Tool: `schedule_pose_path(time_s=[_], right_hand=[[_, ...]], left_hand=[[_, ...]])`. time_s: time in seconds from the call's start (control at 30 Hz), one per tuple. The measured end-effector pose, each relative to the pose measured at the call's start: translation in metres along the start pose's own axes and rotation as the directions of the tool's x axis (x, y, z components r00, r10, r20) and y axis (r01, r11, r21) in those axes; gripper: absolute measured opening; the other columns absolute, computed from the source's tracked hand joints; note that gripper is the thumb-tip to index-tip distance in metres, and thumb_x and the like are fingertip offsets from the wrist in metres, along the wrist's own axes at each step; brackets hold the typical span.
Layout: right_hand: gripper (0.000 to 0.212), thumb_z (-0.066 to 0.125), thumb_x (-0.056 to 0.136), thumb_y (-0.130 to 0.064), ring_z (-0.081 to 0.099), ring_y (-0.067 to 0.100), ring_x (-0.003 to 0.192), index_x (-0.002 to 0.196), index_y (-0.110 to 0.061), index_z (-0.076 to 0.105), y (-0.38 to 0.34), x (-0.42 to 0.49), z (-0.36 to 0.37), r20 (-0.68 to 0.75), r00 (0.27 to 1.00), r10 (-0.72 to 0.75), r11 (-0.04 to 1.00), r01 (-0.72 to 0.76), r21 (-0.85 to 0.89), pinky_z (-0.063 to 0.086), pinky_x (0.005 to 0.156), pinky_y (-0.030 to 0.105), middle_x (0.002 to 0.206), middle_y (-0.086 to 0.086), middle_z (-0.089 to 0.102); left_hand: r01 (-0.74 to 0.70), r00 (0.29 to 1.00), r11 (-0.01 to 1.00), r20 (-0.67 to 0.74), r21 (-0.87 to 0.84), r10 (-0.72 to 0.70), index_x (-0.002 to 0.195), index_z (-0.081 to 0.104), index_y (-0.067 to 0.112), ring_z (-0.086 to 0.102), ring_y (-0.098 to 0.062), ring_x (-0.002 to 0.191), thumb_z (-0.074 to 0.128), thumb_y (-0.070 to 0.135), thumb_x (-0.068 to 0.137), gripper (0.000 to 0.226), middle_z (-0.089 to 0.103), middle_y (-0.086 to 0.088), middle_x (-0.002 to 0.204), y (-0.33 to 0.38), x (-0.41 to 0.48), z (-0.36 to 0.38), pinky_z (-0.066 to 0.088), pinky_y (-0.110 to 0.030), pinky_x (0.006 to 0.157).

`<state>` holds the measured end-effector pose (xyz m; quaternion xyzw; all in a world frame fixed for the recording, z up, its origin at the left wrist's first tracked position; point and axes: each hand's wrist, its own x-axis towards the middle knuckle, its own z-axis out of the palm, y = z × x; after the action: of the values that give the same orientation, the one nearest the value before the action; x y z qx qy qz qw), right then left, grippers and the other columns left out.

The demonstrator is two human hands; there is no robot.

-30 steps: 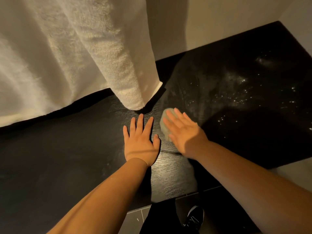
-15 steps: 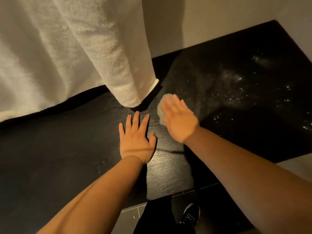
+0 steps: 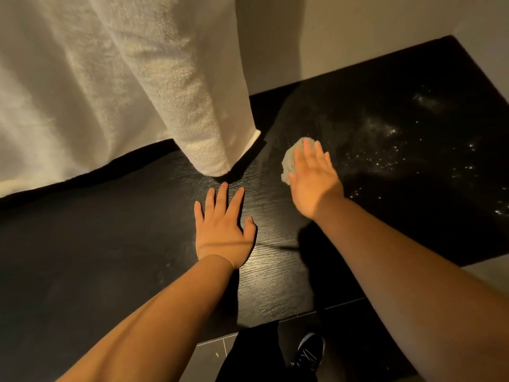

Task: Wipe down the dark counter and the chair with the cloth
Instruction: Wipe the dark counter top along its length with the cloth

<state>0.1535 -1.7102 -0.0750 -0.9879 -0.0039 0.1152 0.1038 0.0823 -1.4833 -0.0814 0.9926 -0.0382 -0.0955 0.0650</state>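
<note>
Black wood-grain counter (image 3: 110, 257): item 1, main task surface. Status: part done, by my est. The patch at 6 o'clock from frame centre shows plain grain w/ a sheen and no specks.

Item 2: white specks and hazy smears (image 3: 385, 161), spread over the counter from 2 to 4 o'clock. Not yet wiped, and the biggest job left on this surface.

Item 3: cloth (image 3: 289, 164), pale grey-green, wadded. It lies on the counter at approx 1 o'clock from centre, right at the near edge of the speck field.

Item 4: my right hand (image 3: 314, 180), flat on top of the cloth, fingers straight and pressing down, not curled round it. Cloth pokes out at the hand's 10 o'clock side.

Item 5: my left hand (image 3: 223, 230), palm down on bare counter near centre, fingers spread and relaxed, grasping nothing. Looks like a brace.

Item 6: white terry towel (image 3: 137, 92), hanging at 10 to 12 o'clock, its corner just beyond my left fingertips. Counter under it prob. still needs a pass.

Item 7: chair. Not in view, so I count it as untouched.

Overall est.: under halfway.
</note>
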Motion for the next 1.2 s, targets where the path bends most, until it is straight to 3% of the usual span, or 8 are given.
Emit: schedule_pose_path(time_s=[0.27,0.33,0.43,0.5,0.77,1.03,1.13,1.2], right_hand=[[0.066,0.038,0.103,-0.031,0.01,0.034,0.157,0.162,-0.007,0.021,0.008,-0.072,0.023,0.051,0.944,-0.325,0.943,0.328,-0.058,0.014,0.127,0.047,0.17,0.015,0.012],[0.062,0.038,0.103,-0.027,0.017,0.038,0.155,0.16,-0.006,0.023,0.021,-0.037,0.012,-0.009,0.97,-0.243,0.966,0.241,-0.093,0.019,0.126,0.048,0.169,0.018,0.016],[0.063,0.033,0.107,-0.032,0.001,0.034,0.158,0.162,-0.011,0.012,0.032,0.009,-0.008,0.001,0.999,0.033,0.999,-0.033,0.014,0.003,0.127,0.043,0.171,0.013,0.004],[0.064,0.032,0.107,-0.035,-0.003,0.034,0.158,0.163,-0.01,0.012,0.026,0.012,-0.006,-0.039,0.996,0.079,0.996,-0.077,0.042,-0.001,0.127,0.044,0.171,0.015,0.002],[0.063,0.038,0.1,-0.033,0.021,0.035,0.155,0.157,-0.006,0.034,-0.002,-0.048,0.016,0.089,0.895,-0.436,0.899,0.438,0.003,0.021,0.125,0.051,0.167,0.014,0.025],[0.063,0.026,0.108,-0.033,-0.005,0.033,0.158,0.163,-0.009,0.005,0.001,0.042,-0.014,0.019,0.998,0.066,0.998,-0.066,-0.007,-0.001,0.127,0.043,0.171,0.015,-0.003],[0.063,0.027,0.107,-0.033,-0.006,0.032,0.158,0.163,-0.01,0.005,-0.025,0.009,0.002,0.052,0.996,-0.075,0.997,0.074,0.023,0.0,0.128,0.045,0.171,0.013,-0.003],[0.064,0.03,0.104,-0.034,0.008,0.034,0.157,0.161,-0.008,0.021,-0.03,-0.028,0.013,0.043,0.964,-0.263,0.963,0.26,0.065,0.012,0.127,0.051,0.17,0.015,0.012]], left_hand=[[0.002,1.0,1.0,-0.002,-0.003,-0.002,0.166,0.017,0.039,-0.001,-0.029,0.162,0.03,0.058,0.098,0.072,0.008,-0.001,0.176,0.0,0.001,0.001,-0.001,-0.058,0.13],[0.003,1.0,1.0,-0.002,-0.004,-0.003,0.166,0.017,0.039,-0.001,-0.029,0.162,0.031,0.057,0.098,0.072,0.008,-0.001,0.176,0.0,0.0,0.0,0.0,-0.058,0.13],[0.007,1.0,1.0,0.01,0.007,-0.007,0.166,0.015,0.039,-0.002,-0.028,0.162,0.03,0.058,0.098,0.073,0.006,0.0,0.177,0.001,0.001,0.0,-0.001,-0.057,0.13],[0.004,1.0,1.0,0.017,0.01,-0.004,0.166,0.014,0.039,-0.004,-0.028,0.162,0.03,0.058,0.098,0.072,0.004,0.0,0.177,0.0,0.001,0.0,-0.002,-0.057,0.13],[0.001,1.0,1.0,0.008,-0.005,-0.001,0.166,0.017,0.038,-0.001,-0.029,0.162,0.03,0.058,0.097,0.073,0.008,-0.001,0.176,0.0,0.0,-0.002,-0.001,-0.058,0.129],[-0.008,1.0,1.0,-0.009,-0.02,0.008,0.166,0.021,0.038,0.003,-0.03,0.162,0.035,0.056,0.097,0.072,0.012,-0.001,0.176,-0.001,0.001,0.0,-0.002,-0.057,0.13],[-0.004,1.0,1.0,-0.01,-0.024,0.004,0.166,0.022,0.038,0.003,-0.029,0.162,0.037,0.056,0.097,0.073,0.012,-0.001,0.176,-0.001,0.0,0.0,-0.002,-0.057,0.13],[0.002,1.0,1.0,-0.006,-0.027,-0.002,0.166,0.02,0.038,0.0,-0.029,0.162,0.036,0.057,0.097,0.073,0.009,0.0,0.176,-0.001,0.0,0.0,-0.003,-0.056,0.13]])
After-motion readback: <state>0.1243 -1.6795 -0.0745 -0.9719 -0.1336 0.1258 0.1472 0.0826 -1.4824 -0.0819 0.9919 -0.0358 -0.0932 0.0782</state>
